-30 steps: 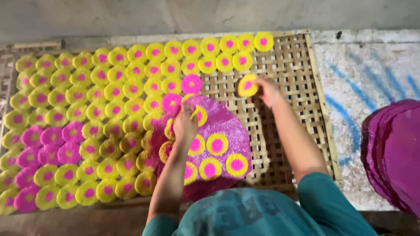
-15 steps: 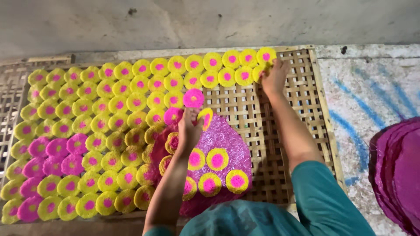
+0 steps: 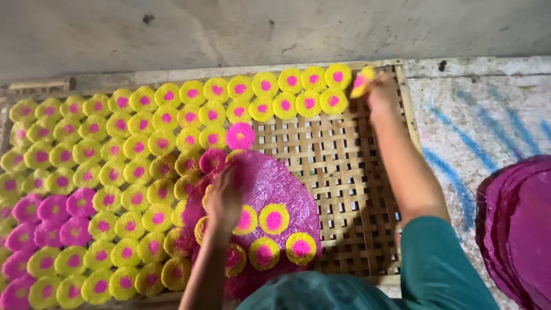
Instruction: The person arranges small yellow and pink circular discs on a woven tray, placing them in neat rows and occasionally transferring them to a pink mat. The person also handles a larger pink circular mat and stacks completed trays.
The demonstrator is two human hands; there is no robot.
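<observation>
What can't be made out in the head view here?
- Left hand: fingertips blurred against the large pink disc, so its grip is unclear.
- Right hand: the yellow disc it touches is motion-blurred; hold uncertain.
- Purple stack: cut off by the right edge.
- Woven tray: lower left cut off by the frame.

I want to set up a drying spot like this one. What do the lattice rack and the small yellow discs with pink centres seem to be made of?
The pale woven lattice rack looks like split bamboo or cane: flat matt tan strips crossed in an open grid. The small yellow discs with pink centres look like a dyed, grainy food paste or dough, with a rough, granular, matt surface; the exact stuff cannot be told. The right hand holds one at the rack's far corner.
</observation>
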